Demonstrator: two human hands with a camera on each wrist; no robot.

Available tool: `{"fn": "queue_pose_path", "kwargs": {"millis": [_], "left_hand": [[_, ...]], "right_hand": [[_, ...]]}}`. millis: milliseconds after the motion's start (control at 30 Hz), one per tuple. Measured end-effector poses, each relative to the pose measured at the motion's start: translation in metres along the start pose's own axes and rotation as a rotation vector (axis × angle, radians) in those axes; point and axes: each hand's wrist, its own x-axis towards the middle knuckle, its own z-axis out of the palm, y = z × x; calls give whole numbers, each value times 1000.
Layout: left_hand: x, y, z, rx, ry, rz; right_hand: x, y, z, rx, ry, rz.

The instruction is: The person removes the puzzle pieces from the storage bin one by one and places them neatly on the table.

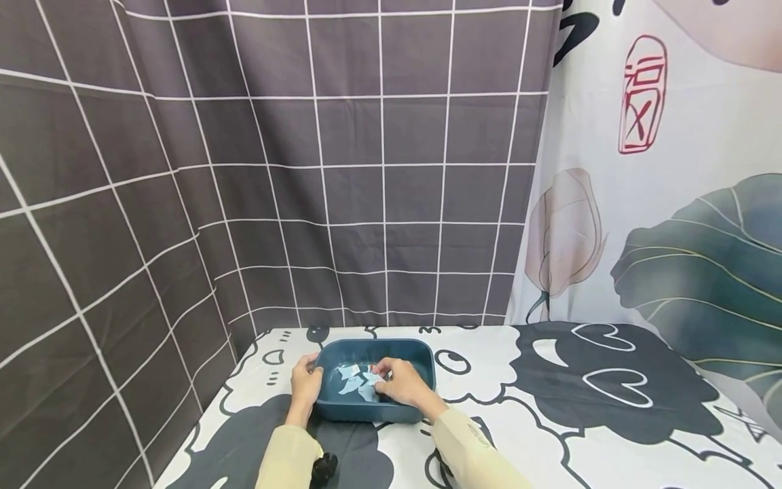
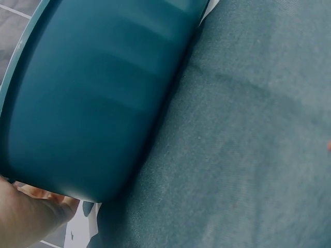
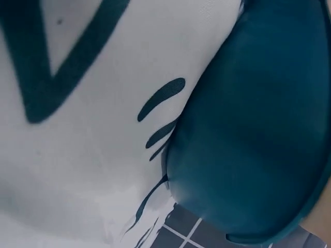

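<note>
A dark teal basin (image 1: 354, 412) stands on the patterned cloth, with several light blue pieces (image 1: 351, 385) lying inside it. My left hand (image 1: 307, 382) grips the basin's left end, thumb at the rim; the left wrist view has this hand (image 2: 31, 214) at the end of the basin (image 2: 98, 103). My right hand (image 1: 400, 382) reaches over the near rim into the basin, its fingers bent down at the pieces; whether they pinch one is hard to see. Something small and reddish shows by those fingers. The right wrist view shows the outer wall of the basin (image 3: 248, 124) and a bit of wrist.
A white cloth with black and grey cartoon shapes (image 1: 611, 380) covers the table. Behind it hangs a dark grid curtain (image 1: 354, 190), and at the right a white curtain (image 1: 586, 136) with leaf and flower prints. A small black object (image 1: 324, 468) is by the left sleeve.
</note>
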Motion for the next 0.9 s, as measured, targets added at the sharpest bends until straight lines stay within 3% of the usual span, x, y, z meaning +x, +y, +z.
{"fn": "queue_pose_path", "kwargs": {"millis": [233,567,900], "left_hand": [[0,1,-1,-17,-3,-2],[-1,0,-2,-23,10,19],[1,-2,-2,-17,0,17]], "right_hand": [[-4,2,-16,54,105,16],[-13,16,-53,59,310,129],[-33,47,-80,32,378,252]]}}
